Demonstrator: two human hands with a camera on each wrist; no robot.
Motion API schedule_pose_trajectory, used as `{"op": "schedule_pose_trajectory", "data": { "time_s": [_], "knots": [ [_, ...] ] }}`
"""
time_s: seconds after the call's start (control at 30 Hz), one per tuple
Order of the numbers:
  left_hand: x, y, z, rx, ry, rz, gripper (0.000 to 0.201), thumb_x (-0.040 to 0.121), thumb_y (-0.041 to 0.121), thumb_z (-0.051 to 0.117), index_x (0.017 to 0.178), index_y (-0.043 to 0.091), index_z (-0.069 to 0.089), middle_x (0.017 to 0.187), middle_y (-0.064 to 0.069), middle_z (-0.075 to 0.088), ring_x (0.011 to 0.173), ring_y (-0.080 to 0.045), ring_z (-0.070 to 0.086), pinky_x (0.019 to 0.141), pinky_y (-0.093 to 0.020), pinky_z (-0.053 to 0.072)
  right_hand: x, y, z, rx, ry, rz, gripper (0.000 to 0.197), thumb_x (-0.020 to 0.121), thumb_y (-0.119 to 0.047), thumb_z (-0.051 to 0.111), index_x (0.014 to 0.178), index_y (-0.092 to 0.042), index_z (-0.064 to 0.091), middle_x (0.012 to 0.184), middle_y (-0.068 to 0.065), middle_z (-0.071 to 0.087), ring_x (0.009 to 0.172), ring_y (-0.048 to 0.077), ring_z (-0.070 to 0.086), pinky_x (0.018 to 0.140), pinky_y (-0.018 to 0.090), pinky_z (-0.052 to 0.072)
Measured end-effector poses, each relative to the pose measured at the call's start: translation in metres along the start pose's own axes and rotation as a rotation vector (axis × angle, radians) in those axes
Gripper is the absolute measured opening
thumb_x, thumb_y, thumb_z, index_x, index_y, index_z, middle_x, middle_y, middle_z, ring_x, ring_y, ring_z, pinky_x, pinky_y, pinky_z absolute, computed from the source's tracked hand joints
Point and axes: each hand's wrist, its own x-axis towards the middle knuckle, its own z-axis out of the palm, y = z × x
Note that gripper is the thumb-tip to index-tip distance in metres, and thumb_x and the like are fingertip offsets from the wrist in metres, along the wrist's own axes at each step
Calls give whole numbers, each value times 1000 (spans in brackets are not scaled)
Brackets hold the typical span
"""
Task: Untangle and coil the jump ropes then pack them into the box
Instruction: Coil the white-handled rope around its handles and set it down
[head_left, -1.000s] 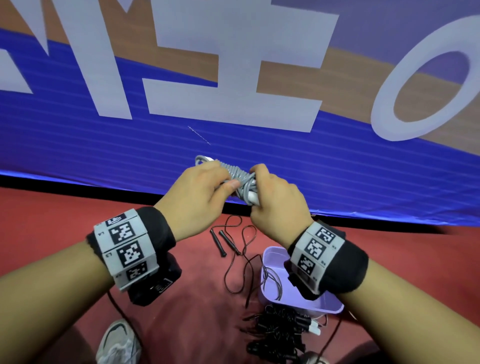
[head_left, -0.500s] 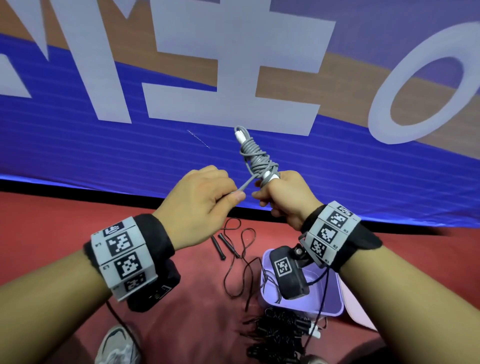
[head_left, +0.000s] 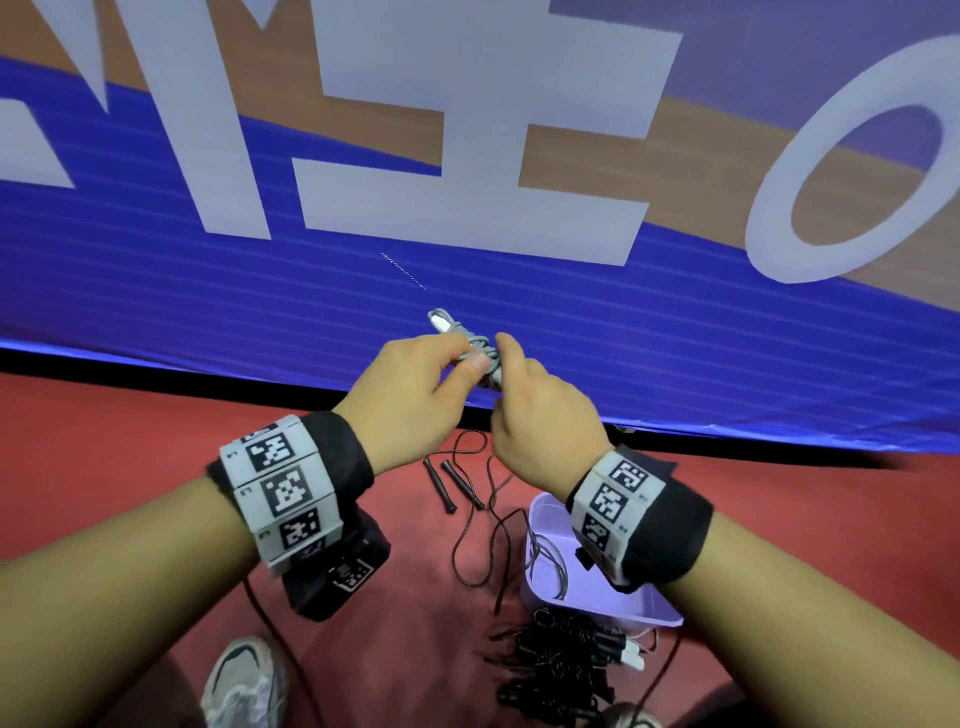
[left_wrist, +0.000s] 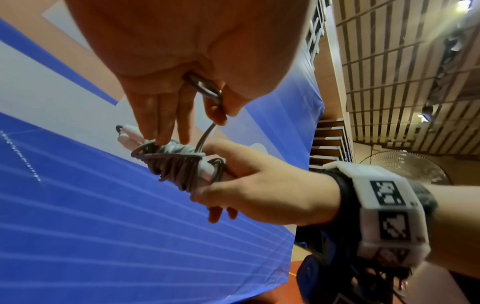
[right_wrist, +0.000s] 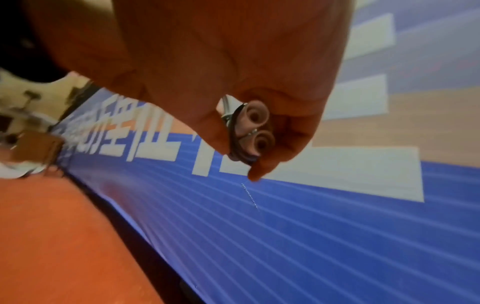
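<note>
A grey jump rope (head_left: 470, 345) is wound round its two white handles into a tight bundle, held in the air before the blue banner. My right hand (head_left: 519, 374) grips the handle ends (right_wrist: 255, 129) of the bundle in its fist. My left hand (head_left: 457, 364) pinches the loose end of the rope (left_wrist: 205, 92) between thumb and fingers, right against the bundle (left_wrist: 176, 162). A lavender box (head_left: 540, 525) stands on the red floor under my right wrist, with a bit of grey cord inside. A loose black jump rope (head_left: 447, 486) lies left of the box.
A pile of coiled black ropes (head_left: 556, 670) lies in front of the box. A large blue banner (head_left: 208, 291) with white letters rises behind the hands. My shoe (head_left: 244, 686) is at the lower left on the red floor (head_left: 130, 431).
The right hand has lowered the bundle and tipped it from upright to pointing left. The left hand has come in from pulling the rope end taut and now meets the bundle.
</note>
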Motion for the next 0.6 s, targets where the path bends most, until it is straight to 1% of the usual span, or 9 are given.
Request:
{"op": "schedule_pose_trajectory", "data": {
  "time_s": [0.07, 0.17, 0.2, 0.23, 0.3, 0.33, 0.47, 0.57, 0.6],
  "knots": [
    [1, 1, 0, -55, 2, -19, 23, 102, 25, 49, 93, 18, 69, 63, 12, 57, 60, -5, 51, 58, -17, 38, -1, -3, 1, -35, 24, -5, 54, 98, -35, 46, 145, -15, 28, 108, 6, 58, 80, 32, 64, 56, 33, 36],
    [1, -1, -1, -63, -47, -3, 28, 102, 30, 48, 100, 14, 71, 83, -1, 68, 78, -16, 60, 76, -39, 48, 2, 2, -3, -103, 28, -14, 49, 96, -59, 47, 121, -17, 41, 95, 2, 64, 80, 32, 66, 54, 32, 33],
    [0, -1, -1, -71, -50, 5, 29, 102, 29, 48, 101, 12, 72, 86, -4, 68, 80, -17, 60, 79, -39, 48, 4, 4, -4, -112, 24, -18, 49, 96, -60, 47, 118, -17, 42, 95, 3, 65, 81, 33, 66, 55, 33, 33],
    [0, -1, -1, -76, -45, 11, 29, 102, 27, 49, 100, 10, 72, 83, -5, 67, 76, -14, 58, 76, -35, 48, 6, 7, -6, -90, 26, -12, 50, 96, -60, 47, 117, -16, 43, 95, 5, 66, 83, 35, 66, 56, 33, 34],
    [-2, 0, -4, -58, -21, 14, 29, 101, 24, 51, 91, 6, 71, 68, -3, 59, 63, -10, 50, 61, -25, 40, 11, 17, -9, 27, 46, 46, 52, 94, -62, 50, 113, -14, 45, 92, 10, 66, 83, 37, 64, 57, 34, 36],
    [-2, 1, -5, -43, -9, 15, 30, 101, 26, 52, 88, 8, 72, 67, -1, 59, 62, -10, 51, 58, -21, 38, 14, 22, -12, 108, 61, 84, 53, 92, -63, 53, 110, -14, 48, 89, 10, 65, 81, 37, 62, 57, 34, 37],
    [-8, 4, -9, -1, 6, 40, 27, 100, 29, 52, 88, 17, 74, 78, 10, 66, 82, -3, 58, 70, -15, 43, 23, 40, -20, 360, 61, 175, 47, 86, -64, 61, 94, -19, 51, 73, -2, 56, 68, 20, 54, 49, 31, 34],
    [-9, 5, -8, 18, 21, 85, 28, 101, 28, 51, 86, 15, 72, 78, 14, 65, 85, 1, 60, 69, -9, 42, 21, 46, -25, 421, 80, 172, 43, 86, -62, 62, 94, -21, 51, 70, -4, 56, 64, 13, 54, 49, 31, 34],
    [-9, 5, -8, 32, 11, 97, 29, 101, 29, 50, 86, 15, 71, 78, 13, 65, 83, -2, 61, 70, -12, 43, 19, 48, -25, 429, 90, 171, 43, 86, -61, 62, 96, -21, 51, 70, -5, 56, 64, 12, 54, 50, 31, 35]
  ]
}}
